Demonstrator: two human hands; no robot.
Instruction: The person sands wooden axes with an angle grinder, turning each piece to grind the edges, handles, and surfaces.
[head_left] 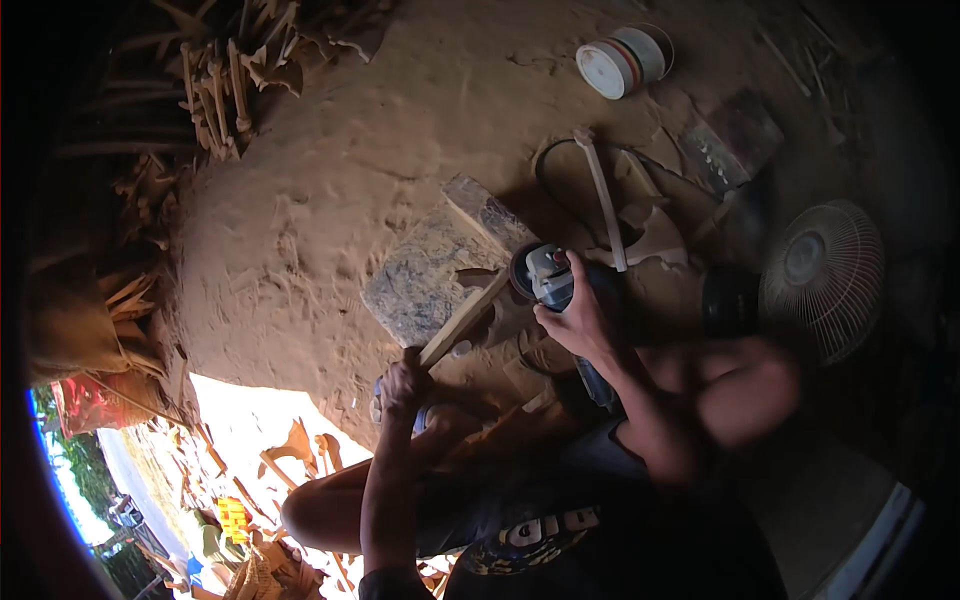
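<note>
My left hand (pixel 403 385) is closed around the lower end of a long, narrow brownish strip (pixel 465 318); I cannot tell whether it is wood or bone. The strip slants up to the right, across the edge of a worn flat slab (pixel 420 275). An angle grinder (pixel 550 278) with a silvery head is gripped in my right hand (pixel 580 318). Its dark disc side is at the strip's upper end; whether they touch is unclear. A thick block (pixel 490 213) lies on the slab's far side. Shadow hides most of the grinder's body.
Long bone-like pieces (pixel 605 205) and a dark cable (pixel 545 175) lie beyond the grinder. A fan (pixel 825 280) stands at right, a white bucket (pixel 620 65) lies tipped at the back. Piles of similar pieces (pixel 215 95) are at upper left. Bare dirt (pixel 290 240) surrounds the slab.
</note>
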